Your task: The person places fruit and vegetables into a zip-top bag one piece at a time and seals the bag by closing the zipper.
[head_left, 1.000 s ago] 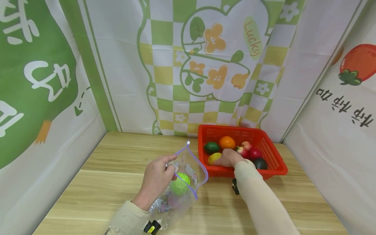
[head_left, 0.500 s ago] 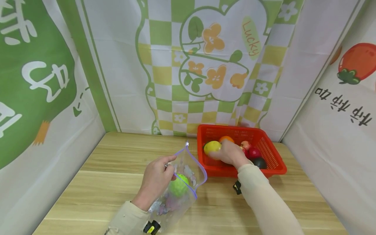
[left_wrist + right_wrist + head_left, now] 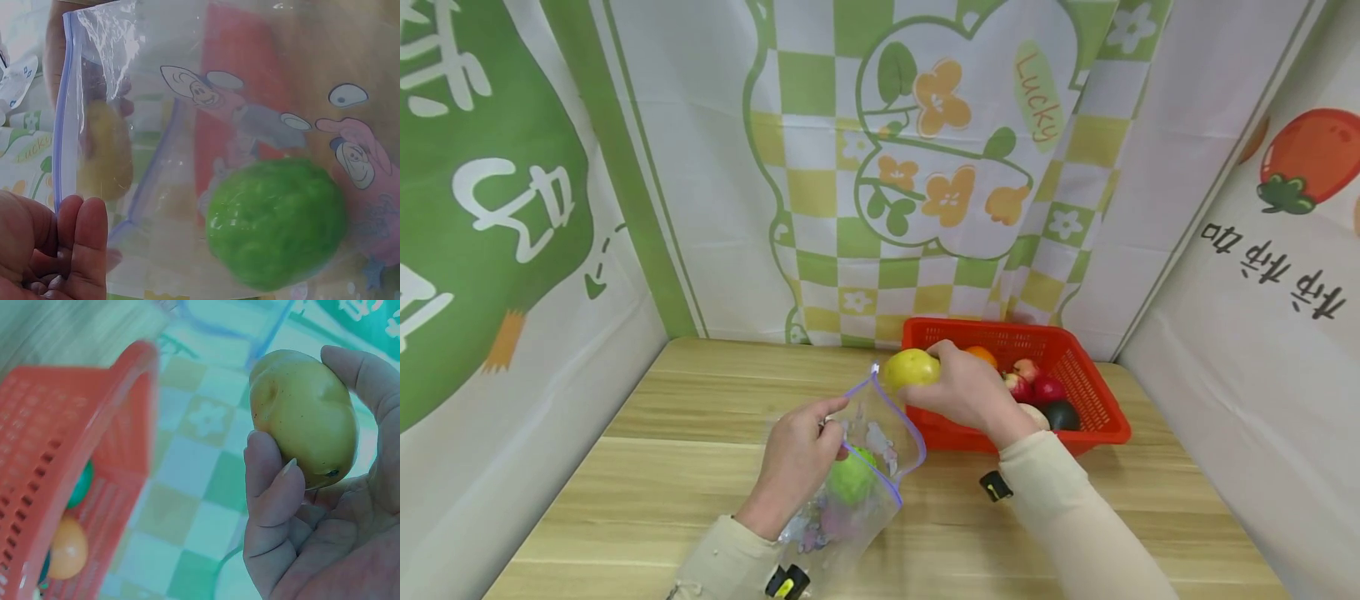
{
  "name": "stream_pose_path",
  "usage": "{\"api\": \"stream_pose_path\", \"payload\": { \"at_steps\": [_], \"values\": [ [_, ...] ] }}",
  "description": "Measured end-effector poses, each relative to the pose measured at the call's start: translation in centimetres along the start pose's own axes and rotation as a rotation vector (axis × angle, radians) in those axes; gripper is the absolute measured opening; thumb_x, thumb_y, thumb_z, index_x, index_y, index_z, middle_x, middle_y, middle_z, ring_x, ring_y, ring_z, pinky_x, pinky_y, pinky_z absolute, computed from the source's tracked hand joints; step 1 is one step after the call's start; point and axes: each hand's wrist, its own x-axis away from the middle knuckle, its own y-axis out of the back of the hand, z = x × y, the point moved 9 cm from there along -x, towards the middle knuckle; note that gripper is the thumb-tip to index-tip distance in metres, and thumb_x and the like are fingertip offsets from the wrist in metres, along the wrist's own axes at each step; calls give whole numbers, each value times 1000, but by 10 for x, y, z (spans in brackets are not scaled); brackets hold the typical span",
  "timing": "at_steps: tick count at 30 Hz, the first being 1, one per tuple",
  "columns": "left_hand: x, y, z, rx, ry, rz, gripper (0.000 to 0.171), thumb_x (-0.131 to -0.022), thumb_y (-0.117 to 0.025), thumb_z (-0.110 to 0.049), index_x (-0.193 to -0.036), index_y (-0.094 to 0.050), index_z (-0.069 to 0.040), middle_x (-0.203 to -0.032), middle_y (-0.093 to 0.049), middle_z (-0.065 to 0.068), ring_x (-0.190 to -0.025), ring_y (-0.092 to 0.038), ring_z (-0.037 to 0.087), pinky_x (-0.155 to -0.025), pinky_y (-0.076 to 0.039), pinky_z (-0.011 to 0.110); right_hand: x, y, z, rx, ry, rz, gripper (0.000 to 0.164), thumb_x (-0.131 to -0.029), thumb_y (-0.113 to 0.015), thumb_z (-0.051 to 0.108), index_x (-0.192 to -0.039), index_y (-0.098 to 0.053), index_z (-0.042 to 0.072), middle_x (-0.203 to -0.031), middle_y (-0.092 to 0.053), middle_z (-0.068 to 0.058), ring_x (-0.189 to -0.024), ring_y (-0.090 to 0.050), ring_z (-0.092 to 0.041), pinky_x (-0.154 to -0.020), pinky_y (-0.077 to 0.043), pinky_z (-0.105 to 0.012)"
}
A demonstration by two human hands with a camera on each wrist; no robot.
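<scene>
My left hand (image 3: 802, 454) pinches the purple-edged rim of a clear zip bag (image 3: 871, 525) printed with cartoon figures, and its mouth stands open. A round, bumpy bright green fruit (image 3: 275, 224) lies inside the bag. My right hand (image 3: 973, 392) grips a yellow potato (image 3: 306, 419) between thumb and fingers. It is up at the left rim of the red basket (image 3: 1105, 417), just beyond the bag's mouth. In the left wrist view the potato (image 3: 106, 150) shows through the plastic.
Inside the basket are an orange (image 3: 982, 357), several reddish fruits such as the dark red one (image 3: 1048, 389), a dark green avocado-like one (image 3: 1062, 415) and a pale one (image 3: 1034, 415). The wooden table (image 3: 685, 467) meets printed cloth walls (image 3: 820, 192) at the back and sides.
My right hand has lifted the yellow potato out of the basket and carried it left toward the bag. The left hand keeps its hold on the rim in the same place.
</scene>
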Motion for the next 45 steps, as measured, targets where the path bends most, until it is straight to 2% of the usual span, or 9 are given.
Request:
{"api": "stream_pose_path", "payload": {
  "at_steps": [6,12,17,21,26,34,37,42,45],
  "values": [
    [0,0,2,23,10,2,41,-88,-47,-7,-125,-65,-9,-58,-62,-10,-56,-65,16,-33,-33,26,14,-3,29,80,119,-17,68,-67,-70,61,-116,-55,16,-75,-58,7,-60,-53,-15,-54,-44,-29],
    [1,1,1,30,8,-9,42,-88,-47,-7,-126,-64,-10,-57,-61,-7,-56,-65,16,-33,-31,25,24,-18,52,201,221,-18,70,-66,-74,59,-117,-56,14,-75,-54,5,-57,-50,-13,-47,-42,-27],
    [1,1,1,50,10,-11,42,-89,-46,-7,-127,-64,-11,-54,-58,2,-56,-66,16,-32,-30,25,27,-31,64,356,290,-74,65,-67,-74,59,-113,-57,16,-73,-50,3,-52,-47,-13,-40,-38,-26],
    [1,1,1,64,16,-12,42,-89,-46,-7,-127,-64,-12,-53,-57,3,-57,-67,15,-33,-32,26,29,-38,71,442,329,-126,64,-68,-75,57,-111,-57,14,-72,-49,0,-51,-44,-14,-38,-36,-27],
    [2,2,2,82,24,-19,42,-88,-46,-8,-126,-64,-12,-54,-58,4,-58,-67,14,-35,-37,27,30,-42,76,466,348,-176,63,-67,-76,58,-106,-56,12,-75,-50,-3,-49,-42,-13,-37,-36,-26],
    [1,2,1,87,1,-22,41,-89,-45,-6,-125,-65,-14,-53,-58,2,-54,-65,16,-31,-29,23,36,-41,81,458,413,-244,47,-72,-79,42,-96,-55,10,-71,-49,-4,-45,-40,-13,-36,-36,-25],
    [1,3,0,89,-7,-21,41,-89,-45,-5,-123,-66,-13,-56,-60,0,-53,-64,14,-32,-30,23,37,-41,82,459,425,-242,43,-74,-78,41,-92,-54,11,-68,-47,-2,-45,-39,-13,-36,-34,-24],
    [1,4,0,102,0,-21,41,-89,-45,-5,-124,-66,-12,-59,-58,4,-56,-66,13,-33,-33,24,38,-40,81,470,426,-238,43,-77,-75,45,-97,-57,12,-70,-51,-2,-46,-40,-12,-36,-33,-22],
    [2,6,-1,93,2,-33,42,-88,-45,-5,-123,-66,-12,-60,-58,2,-56,-66,13,-33,-32,24,39,-39,80,473,424,-246,40,-77,-76,41,-96,-58,11,-70,-51,-2,-48,-42,-12,-37,-34,-23]
  ]
}}
